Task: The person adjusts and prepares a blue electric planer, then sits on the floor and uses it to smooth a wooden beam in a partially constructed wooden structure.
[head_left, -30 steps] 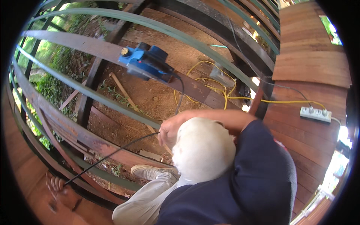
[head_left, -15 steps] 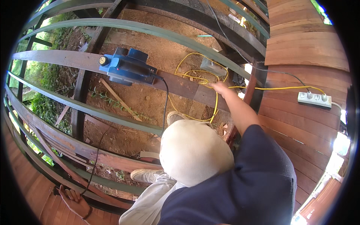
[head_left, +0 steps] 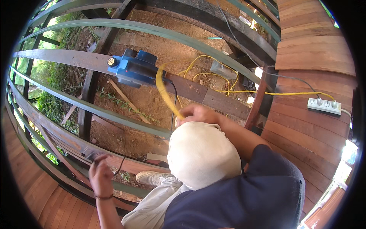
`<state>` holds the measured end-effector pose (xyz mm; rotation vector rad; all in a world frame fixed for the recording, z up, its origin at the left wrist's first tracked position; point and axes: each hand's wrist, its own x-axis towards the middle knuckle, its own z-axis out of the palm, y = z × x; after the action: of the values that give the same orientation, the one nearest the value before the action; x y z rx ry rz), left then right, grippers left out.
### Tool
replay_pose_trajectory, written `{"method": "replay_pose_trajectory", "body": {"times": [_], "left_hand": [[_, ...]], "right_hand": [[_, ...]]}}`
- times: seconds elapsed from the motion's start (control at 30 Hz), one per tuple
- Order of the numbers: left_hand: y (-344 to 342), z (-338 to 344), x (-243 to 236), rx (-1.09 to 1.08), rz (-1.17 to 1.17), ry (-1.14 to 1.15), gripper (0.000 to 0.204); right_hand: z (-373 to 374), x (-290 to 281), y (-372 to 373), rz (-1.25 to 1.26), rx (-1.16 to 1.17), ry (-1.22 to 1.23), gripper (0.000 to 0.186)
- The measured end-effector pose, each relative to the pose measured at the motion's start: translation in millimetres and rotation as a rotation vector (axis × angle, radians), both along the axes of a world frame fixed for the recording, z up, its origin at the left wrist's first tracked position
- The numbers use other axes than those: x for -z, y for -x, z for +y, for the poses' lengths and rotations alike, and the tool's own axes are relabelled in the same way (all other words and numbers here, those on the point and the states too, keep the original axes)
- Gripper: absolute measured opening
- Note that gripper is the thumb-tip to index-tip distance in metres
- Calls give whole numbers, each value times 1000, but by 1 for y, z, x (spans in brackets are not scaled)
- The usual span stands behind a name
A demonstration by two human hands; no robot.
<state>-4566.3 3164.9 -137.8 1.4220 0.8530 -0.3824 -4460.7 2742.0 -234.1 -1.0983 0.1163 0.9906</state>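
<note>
My right hand (head_left: pixel 202 113) is closed round a yellow extension cord (head_left: pixel 167 97), just beyond a rounded cream cloth shape (head_left: pixel 204 154). A blurred loop of the cord rises from this hand toward the blue electric planer (head_left: pixel 134 68), which rests on a dark wooden beam (head_left: pixel 188 89). The planer's black lead (head_left: pixel 175 93) hangs down beside the loop. At lower left, my left hand (head_left: pixel 101 176), with a band at its wrist, pinches the end of a black cord (head_left: pixel 120 166). Motion smears that end, which looks like a plug.
Green and dark beams (head_left: pixel 122 114) cross over bare earth (head_left: pixel 152 30). A white power strip (head_left: pixel 324 106) sits on wooden decking (head_left: pixel 297 133) at right, with the yellow cord and a grey cord plugged in. A clear block-like container (head_left: pixel 223 70) lies below the beams.
My right hand has pulled back toward me, bringing a loop of yellow cord up and nearer. My left hand has risen from the lower-left decking with the black cord's end.
</note>
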Motion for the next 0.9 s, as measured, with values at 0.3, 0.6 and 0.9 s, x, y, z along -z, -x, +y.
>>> {"method": "replay_pose_trajectory", "body": {"times": [0.3, 0.6, 0.9], "left_hand": [[-108, -172, 74, 269, -33, 289, 33], [-140, -174, 20, 761, -251, 421, 26], [-129, -137, 5, 858, -322, 311, 14]], "right_hand": [[49, 14, 5, 177, -449, 47, 32], [-100, 115, 46, -93, -50, 286, 35], [-48, 99, -109, -680, -176, 1345, 41]]}}
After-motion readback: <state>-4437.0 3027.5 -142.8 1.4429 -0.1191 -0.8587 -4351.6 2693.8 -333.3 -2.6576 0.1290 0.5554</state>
